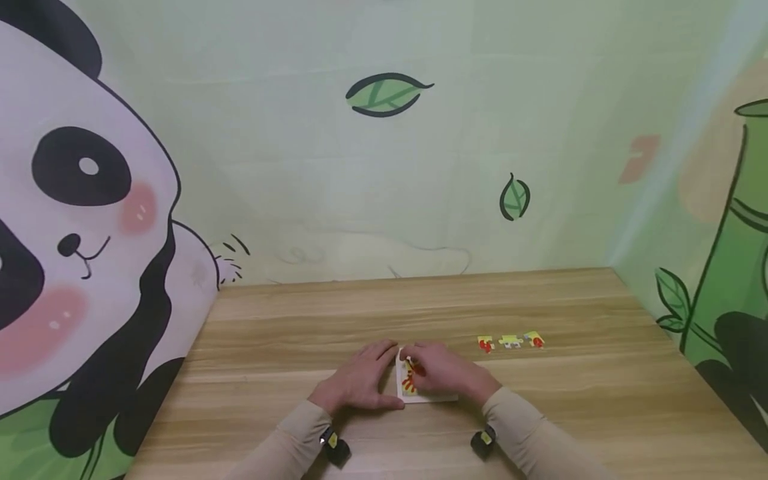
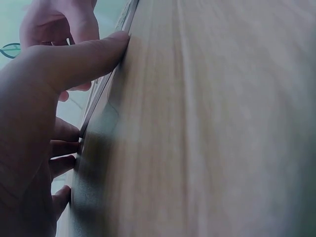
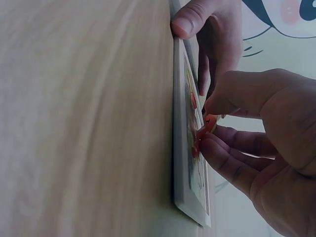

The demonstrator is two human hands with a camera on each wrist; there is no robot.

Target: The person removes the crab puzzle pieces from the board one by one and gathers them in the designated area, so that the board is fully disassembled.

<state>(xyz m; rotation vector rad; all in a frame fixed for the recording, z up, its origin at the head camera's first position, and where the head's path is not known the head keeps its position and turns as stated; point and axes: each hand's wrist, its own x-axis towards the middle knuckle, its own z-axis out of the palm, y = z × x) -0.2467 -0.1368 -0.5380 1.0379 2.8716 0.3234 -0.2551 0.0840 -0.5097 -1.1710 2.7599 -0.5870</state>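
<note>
A small puzzle board point(image 1: 429, 400) with a white frame and a red and yellow picture lies flat on the table. My right hand point(image 1: 447, 370) is over it and pinches a red puzzle piece point(image 3: 211, 122) between thumb and fingers, right at the board's surface. Much of the picture is hidden by that hand. On the board's left side rests my left hand point(image 1: 360, 381), fingers spread on the table; its thumb point(image 3: 190, 19) touches the frame near the lower left corner.
Beyond the board to the right lie three loose puzzle pieces, a left one point(image 1: 485, 344), a middle one point(image 1: 510, 342) and a right one point(image 1: 536, 340). The wooden table point(image 1: 270, 333) meets a printed backdrop point(image 1: 288, 167) at its back and sides.
</note>
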